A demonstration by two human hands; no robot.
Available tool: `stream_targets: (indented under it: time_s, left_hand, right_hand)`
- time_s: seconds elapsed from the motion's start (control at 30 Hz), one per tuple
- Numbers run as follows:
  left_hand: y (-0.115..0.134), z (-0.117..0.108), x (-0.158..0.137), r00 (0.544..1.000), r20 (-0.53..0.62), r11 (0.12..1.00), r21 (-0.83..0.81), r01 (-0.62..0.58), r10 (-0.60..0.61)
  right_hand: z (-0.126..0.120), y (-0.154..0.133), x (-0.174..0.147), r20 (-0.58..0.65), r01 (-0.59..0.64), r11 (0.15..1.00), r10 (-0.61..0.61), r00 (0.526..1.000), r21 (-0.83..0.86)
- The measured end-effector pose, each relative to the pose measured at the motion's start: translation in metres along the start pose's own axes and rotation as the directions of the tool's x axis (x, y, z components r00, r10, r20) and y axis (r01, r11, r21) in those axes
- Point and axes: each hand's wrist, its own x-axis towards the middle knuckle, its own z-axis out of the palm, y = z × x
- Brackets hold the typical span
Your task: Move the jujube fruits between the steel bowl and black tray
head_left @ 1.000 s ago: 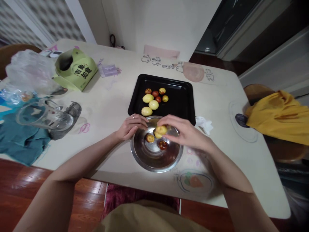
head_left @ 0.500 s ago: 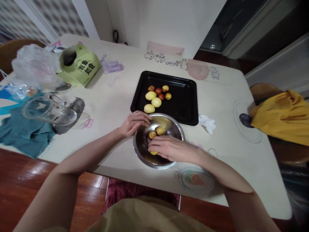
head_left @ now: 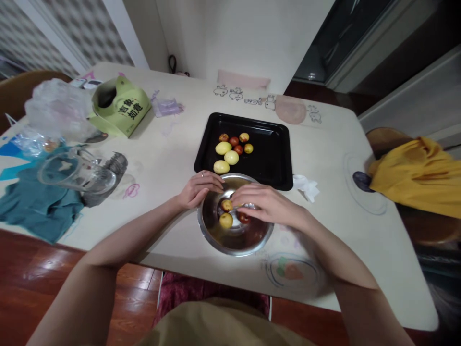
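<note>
A round metal bowl (head_left: 212, 236) stands near the table's front edge, with small jujube-like fruits inside. A yellow fruit (head_left: 225, 220) lies beside another mottled yellow one (head_left: 226, 205), and a dark red fruit (head_left: 244, 217) shows under my right thumb. My left hand (head_left: 203, 187) holds the bowl's upper left rim, its fingers over the edge. My right hand (head_left: 257, 202) reaches into the bowl from the right with curled fingers; whatever is between them is hidden. Just behind the bowl, a black tray (head_left: 268, 156) carries several fruits, among them a large pale yellow one (head_left: 231, 157).
Crumpled white tissue (head_left: 306, 186) lies right of the tray. At the left are a glass jug (head_left: 77, 168) on its side, a teal cloth (head_left: 39, 204), a green carton (head_left: 124, 108) and a plastic bag (head_left: 57, 108). Yellow cloth (head_left: 414, 175) hangs over a chair at the right.
My right hand has moved up and to the right within the bowl, uncovering the lower yellow fruit. One yellow fruit near the bowl's centre is no longer visible. My left hand stays at the rim.
</note>
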Motion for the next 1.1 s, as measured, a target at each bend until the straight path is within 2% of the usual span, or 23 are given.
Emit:
stream_targets:
  time_s: [0.07,0.17,0.23,0.33,0.4,0.5,0.6,0.67,0.73,0.83,0.9,1.1]
  left_hand:
    - [0.0,0.0,0.0,1.0,-0.023,1.0,0.005,0.01,-0.009]
    - [0.001,0.002,-0.002,0.992,-0.12,0.999,0.033,0.031,-0.027]
    - [0.0,0.002,-0.003,0.979,-0.199,0.995,0.07,0.067,-0.051]
    - [-0.002,-0.001,0.0,0.951,-0.288,0.981,0.126,0.151,-0.11]
    - [-0.007,-0.008,0.008,0.937,-0.311,0.964,0.157,0.215,-0.159]
    - [-0.023,-0.021,0.033,0.935,-0.271,0.933,0.213,0.289,-0.227]
    - [-0.05,-0.032,0.067,0.954,-0.104,0.905,0.303,0.299,-0.281]
    - [-0.072,-0.037,0.086,0.947,0.006,0.895,0.328,0.301,-0.321]
    - [-0.093,-0.039,0.098,0.933,0.067,0.89,0.333,0.312,-0.352]
    - [-0.117,-0.041,0.1,0.906,0.128,0.872,0.353,0.339,-0.404]
    - [-0.125,-0.044,0.095,0.893,0.153,0.863,0.369,0.346,-0.424]
    - [-0.122,-0.052,0.085,0.898,0.15,0.833,0.46,0.306,-0.413]
  right_hand:
    - [-0.003,0.012,-0.002,-0.203,-0.03,0.999,0.026,0.979,-0.018]
    - [0.004,0.03,-0.015,-0.491,-0.077,0.996,0.049,0.87,-0.038]
    - [0.016,0.04,-0.031,-0.595,-0.069,0.997,0.034,0.803,-0.036]
    - [0.037,0.047,-0.056,-0.658,-0.104,0.994,0.066,0.75,-0.019]
    - [0.048,0.049,-0.067,-0.658,-0.12,0.992,0.067,0.75,-0.036]
    - [0.056,0.05,-0.073,-0.604,-0.067,0.994,-0.002,0.797,-0.092]
    - [0.056,0.051,-0.071,-0.575,-0.035,0.991,-0.046,0.817,-0.129]
    - [0.055,0.052,-0.069,-0.574,-0.044,0.99,-0.041,0.818,-0.134]
    - [0.056,0.053,-0.069,-0.571,-0.05,0.99,-0.036,0.82,-0.134]
    - [0.057,0.056,-0.071,-0.566,-0.042,0.989,-0.047,0.823,-0.143]
    - [0.059,0.058,-0.072,-0.559,-0.028,0.988,-0.061,0.827,-0.149]
    - [0.062,0.06,-0.075,-0.56,-0.032,0.992,-0.042,0.828,-0.121]
